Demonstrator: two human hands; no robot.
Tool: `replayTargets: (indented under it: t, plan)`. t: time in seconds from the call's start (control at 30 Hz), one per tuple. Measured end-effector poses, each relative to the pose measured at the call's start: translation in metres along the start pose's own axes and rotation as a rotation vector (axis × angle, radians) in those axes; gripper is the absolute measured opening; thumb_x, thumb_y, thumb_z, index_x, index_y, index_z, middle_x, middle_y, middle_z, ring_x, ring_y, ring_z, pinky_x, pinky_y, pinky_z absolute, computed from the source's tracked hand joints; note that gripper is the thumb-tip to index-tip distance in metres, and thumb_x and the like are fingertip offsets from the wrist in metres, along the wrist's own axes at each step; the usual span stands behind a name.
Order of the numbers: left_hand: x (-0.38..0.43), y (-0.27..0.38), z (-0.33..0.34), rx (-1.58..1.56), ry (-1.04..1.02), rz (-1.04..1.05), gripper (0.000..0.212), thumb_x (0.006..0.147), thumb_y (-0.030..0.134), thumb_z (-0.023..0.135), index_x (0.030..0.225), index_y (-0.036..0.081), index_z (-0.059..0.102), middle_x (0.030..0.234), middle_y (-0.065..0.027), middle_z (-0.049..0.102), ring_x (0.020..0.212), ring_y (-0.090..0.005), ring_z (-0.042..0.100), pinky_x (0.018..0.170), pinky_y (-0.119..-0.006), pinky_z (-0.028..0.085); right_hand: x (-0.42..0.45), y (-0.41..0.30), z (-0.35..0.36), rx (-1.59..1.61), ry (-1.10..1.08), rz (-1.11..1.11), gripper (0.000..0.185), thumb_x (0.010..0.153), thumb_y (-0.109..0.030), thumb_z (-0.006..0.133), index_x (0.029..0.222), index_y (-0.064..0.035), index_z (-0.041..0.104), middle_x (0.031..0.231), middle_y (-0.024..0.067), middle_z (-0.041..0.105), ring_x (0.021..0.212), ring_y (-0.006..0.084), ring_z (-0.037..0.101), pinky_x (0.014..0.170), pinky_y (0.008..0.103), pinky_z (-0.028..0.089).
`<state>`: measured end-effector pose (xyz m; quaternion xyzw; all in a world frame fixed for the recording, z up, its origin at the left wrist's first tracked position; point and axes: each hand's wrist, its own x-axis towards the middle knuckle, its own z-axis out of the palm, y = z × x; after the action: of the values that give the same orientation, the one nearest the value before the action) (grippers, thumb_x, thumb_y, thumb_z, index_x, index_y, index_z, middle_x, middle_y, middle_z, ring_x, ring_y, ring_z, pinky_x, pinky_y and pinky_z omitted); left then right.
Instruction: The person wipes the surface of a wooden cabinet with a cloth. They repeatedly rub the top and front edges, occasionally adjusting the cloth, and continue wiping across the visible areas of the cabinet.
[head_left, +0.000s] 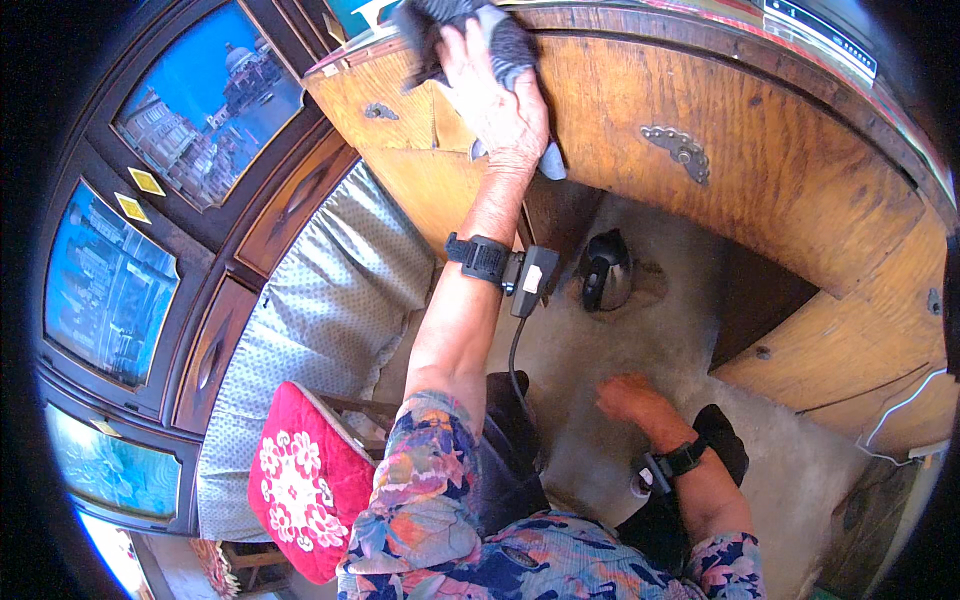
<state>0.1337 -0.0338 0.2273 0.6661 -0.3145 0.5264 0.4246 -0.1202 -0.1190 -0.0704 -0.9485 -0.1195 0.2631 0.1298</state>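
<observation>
My left hand (499, 105) presses a dark and grey striped cloth (469, 34) against the front of a wooden desk (600, 97), near its upper edge. The cloth is bunched and blurred, and part of it hangs below the wrist. A metal drawer pull (677, 154) sits on the desk front to the right. My right hand (626, 397) hangs low over the floor, touching nothing, with its fingers curled; whether they are fully closed is unclear. Each wrist wears a strapped device.
A red cushioned stool (300, 480) stands at my left, beside a dotted curtain (300, 330) and a dark cabinet (180, 255) with picture panels. Under the desk, a dark object (606, 270) rests on the floor (675, 330). A white cable (896, 409) hangs at the right.
</observation>
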Motion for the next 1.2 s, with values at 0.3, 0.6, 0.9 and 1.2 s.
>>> replayTargets:
  t: [0.3, 0.6, 0.9, 1.2]
  plan:
    - [-0.12, 0.038, 0.016, -0.021, -0.142, -0.402, 0.077, 0.078, 0.02, 0.054, 0.144, -0.001, 0.021, 0.146, -0.0301, 0.019, 0.137, -0.0462, 0.012, 0.111, -0.056, 0.005, -0.002, 0.002, 0.003, 0.01, 0.013, -0.022, 0.032, 0.087, -0.031, 0.051, 0.09, -0.0036, 0.066, 0.097, 0.0176, 0.066, 0.093, 0.0365, 0.062, 0.077, 0.0505, 0.049]
    - [-0.037, -0.019, 0.02, -0.182, 0.213, -0.253, 0.063, 0.082, 0.021, 0.053, 0.136, -0.004, 0.034, 0.134, -0.0283, 0.038, 0.127, -0.0422, 0.033, 0.11, -0.047, 0.018, 0.004, 0.006, 0.011, 0.009, 0.019, 0.019, 0.03, 0.087, -0.031, 0.051, 0.094, -0.0051, 0.066, 0.099, 0.0165, 0.066, 0.094, 0.0364, 0.062, 0.076, 0.0494, 0.05]
    - [-0.109, 0.008, 0.006, -0.022, -0.074, -0.383, 0.068, 0.083, 0.019, 0.052, 0.142, -0.001, 0.027, 0.142, -0.0304, 0.029, 0.131, -0.0458, 0.029, 0.11, -0.048, 0.018, 0.003, 0.0, 0.004, 0.011, 0.065, -0.011, 0.03, 0.084, -0.031, 0.054, 0.093, -0.0048, 0.065, 0.098, 0.0165, 0.066, 0.095, 0.0351, 0.062, 0.078, 0.0512, 0.048]
    - [-0.05, -0.005, 0.012, -0.029, 0.093, -0.247, 0.07, 0.085, 0.026, 0.051, 0.143, -0.002, 0.025, 0.142, -0.03, 0.029, 0.133, -0.0444, 0.026, 0.111, -0.049, 0.015, -0.006, 0.004, -0.011, -0.03, -0.01, 0.019, 0.03, 0.082, -0.019, 0.048, 0.1, -0.005, 0.068, 0.106, 0.0183, 0.065, 0.096, 0.0365, 0.063, 0.082, 0.0496, 0.049]
